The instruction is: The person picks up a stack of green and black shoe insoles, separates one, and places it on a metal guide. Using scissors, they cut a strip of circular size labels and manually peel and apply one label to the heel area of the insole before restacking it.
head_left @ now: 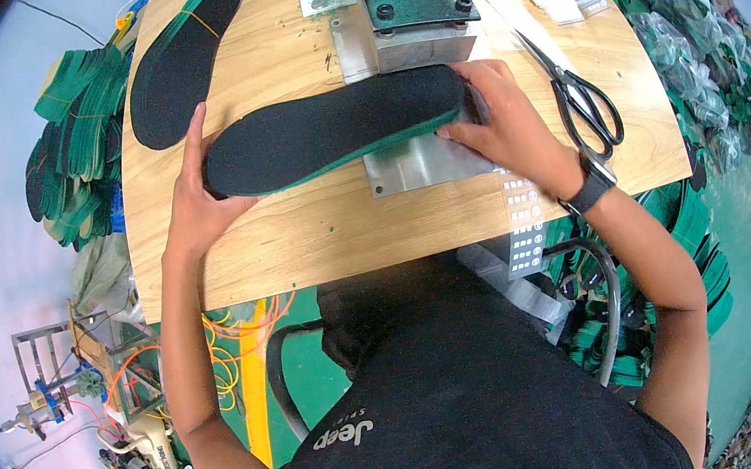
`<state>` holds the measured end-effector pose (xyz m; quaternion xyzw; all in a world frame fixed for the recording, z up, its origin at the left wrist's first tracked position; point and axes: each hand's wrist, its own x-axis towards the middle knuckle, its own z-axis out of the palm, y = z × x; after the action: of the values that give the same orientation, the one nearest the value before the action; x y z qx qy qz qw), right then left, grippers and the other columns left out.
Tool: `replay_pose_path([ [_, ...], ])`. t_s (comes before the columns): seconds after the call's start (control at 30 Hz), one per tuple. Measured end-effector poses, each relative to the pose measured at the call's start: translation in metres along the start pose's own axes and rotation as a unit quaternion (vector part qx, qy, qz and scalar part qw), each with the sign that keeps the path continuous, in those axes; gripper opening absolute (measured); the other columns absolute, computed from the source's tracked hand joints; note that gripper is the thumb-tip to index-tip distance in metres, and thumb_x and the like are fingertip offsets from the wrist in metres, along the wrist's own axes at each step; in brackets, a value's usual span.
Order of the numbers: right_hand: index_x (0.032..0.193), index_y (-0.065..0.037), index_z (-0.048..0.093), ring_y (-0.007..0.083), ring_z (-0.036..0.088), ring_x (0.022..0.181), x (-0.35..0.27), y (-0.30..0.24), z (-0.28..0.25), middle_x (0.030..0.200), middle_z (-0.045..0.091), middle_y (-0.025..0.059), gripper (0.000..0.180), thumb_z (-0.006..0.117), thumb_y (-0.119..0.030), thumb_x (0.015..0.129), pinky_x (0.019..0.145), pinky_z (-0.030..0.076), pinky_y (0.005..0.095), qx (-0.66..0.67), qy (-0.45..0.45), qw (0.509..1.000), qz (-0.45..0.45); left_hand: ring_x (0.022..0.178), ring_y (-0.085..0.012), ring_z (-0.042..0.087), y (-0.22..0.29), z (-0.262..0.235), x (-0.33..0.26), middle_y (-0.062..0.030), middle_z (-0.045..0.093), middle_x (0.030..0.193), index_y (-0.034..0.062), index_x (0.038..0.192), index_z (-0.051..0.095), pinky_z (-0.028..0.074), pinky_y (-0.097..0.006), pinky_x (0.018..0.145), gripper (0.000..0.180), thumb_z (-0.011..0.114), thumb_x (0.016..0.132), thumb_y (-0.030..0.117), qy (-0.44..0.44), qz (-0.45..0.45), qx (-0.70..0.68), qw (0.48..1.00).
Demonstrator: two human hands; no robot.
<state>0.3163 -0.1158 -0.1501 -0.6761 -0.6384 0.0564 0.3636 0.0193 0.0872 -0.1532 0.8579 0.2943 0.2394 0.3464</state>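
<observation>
Between my hands lies a stack of black insoles [333, 131] with green undersides, stretched sideways in front of the press. My left hand [198, 196] cups the left end, thumb and fingers spread around its edge. At the other end my right hand [497, 114] grips the stack, thumb on the near side and fingers on the far side. Its right part is over a metal plate [405, 172] at the foot of a press with a metal block [427, 45]. How many insoles are in the stack cannot be made out.
A banded bundle of insoles [183, 70] lies at the table's far left. Black-handled scissors [578, 99] rest on the right. A printed transfer strip [523, 224] hangs over the near edge of the wooden table [301, 244]. Green insole piles [77, 131] stand beyond the left edge; bagged bundles [689, 22] fill the right.
</observation>
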Motion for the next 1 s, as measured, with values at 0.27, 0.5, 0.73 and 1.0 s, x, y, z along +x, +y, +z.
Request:
replay_pose_path([
  [0.27,0.113,-0.001,0.055,0.0346,0.048,0.101,0.022,0.021,0.011,0.103,0.055,0.0187,0.049,0.076,-0.012,0.070,0.090,0.041,0.0392,-0.031,0.040,0.999,0.006,0.113,-0.0325,0.057,-0.006,0.004,0.027,-0.0260,0.052,0.125,0.0191,0.149,0.019,0.046,-0.039,0.099,0.121,0.086,0.049,0.006,0.007,0.015,-0.038,0.999],
  [0.5,0.110,0.000,0.057,0.0350,0.048,0.101,0.024,0.022,0.010,0.102,0.057,0.0181,0.045,0.075,-0.010,0.070,0.090,0.041,0.0384,-0.024,0.034,0.999,-0.011,0.116,-0.0347,0.054,-0.009,0.004,0.031,-0.0277,0.051,0.126,0.0202,0.150,0.016,0.045,-0.042,0.100,0.121,0.085,0.051,0.005,0.006,0.018,-0.041,0.999],
  [0.73,0.115,0.000,0.054,0.0347,0.049,0.105,0.003,0.013,-0.003,0.106,0.058,0.0167,0.046,0.070,-0.007,0.073,0.092,0.041,0.0378,-0.033,0.032,0.999,0.030,0.119,-0.0295,0.051,0.002,0.004,0.014,-0.0235,0.045,0.135,0.0171,0.150,0.017,0.046,-0.038,0.096,0.112,0.080,0.058,0.003,0.012,-0.043,-0.173,0.984],
  [1.0,0.105,-0.003,0.060,0.0335,0.049,0.103,0.018,0.033,-0.003,0.104,0.058,0.0137,0.026,0.063,-0.013,0.082,0.087,0.043,0.0399,-0.278,0.095,0.956,0.010,0.086,-0.0116,0.057,0.035,0.021,-0.044,-0.0028,0.059,0.097,0.0019,0.119,0.055,0.047,-0.026,0.077,0.034,0.062,0.085,0.003,0.160,-0.031,-0.105,0.981],
])
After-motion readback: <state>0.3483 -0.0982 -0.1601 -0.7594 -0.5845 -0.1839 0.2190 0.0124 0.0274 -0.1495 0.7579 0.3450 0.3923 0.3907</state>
